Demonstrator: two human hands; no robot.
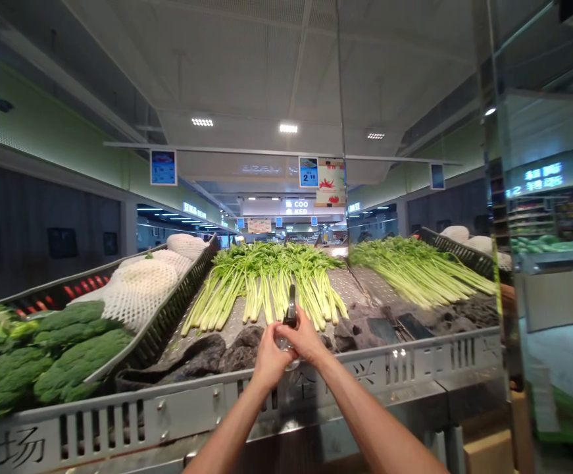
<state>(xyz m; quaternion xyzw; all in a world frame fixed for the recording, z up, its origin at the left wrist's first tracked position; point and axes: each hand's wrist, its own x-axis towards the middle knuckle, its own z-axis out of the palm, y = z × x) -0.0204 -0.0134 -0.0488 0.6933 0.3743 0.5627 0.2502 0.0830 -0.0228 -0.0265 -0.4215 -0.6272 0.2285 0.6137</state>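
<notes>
Both my hands meet over the front rail of a produce stand. My left hand (269, 357) and my right hand (306, 340) are closed together around a small dark object (291, 308) that sticks up between them; I cannot make out what it is. Just beyond the hands lie bunches of green celery stalks (266, 280) on a perforated metal shelf (350, 284). Dark crumpled cloth (227, 352) lies right under the hands.
A metal front rail (177, 405) with slots and printed characters runs across. Broccoli (64, 355) fills a black crate (168, 322) at left, with white net-wrapped produce (143, 286) behind. A mirrored panel (424, 270) reflects the greens at right. Price signs (308, 172) hang overhead.
</notes>
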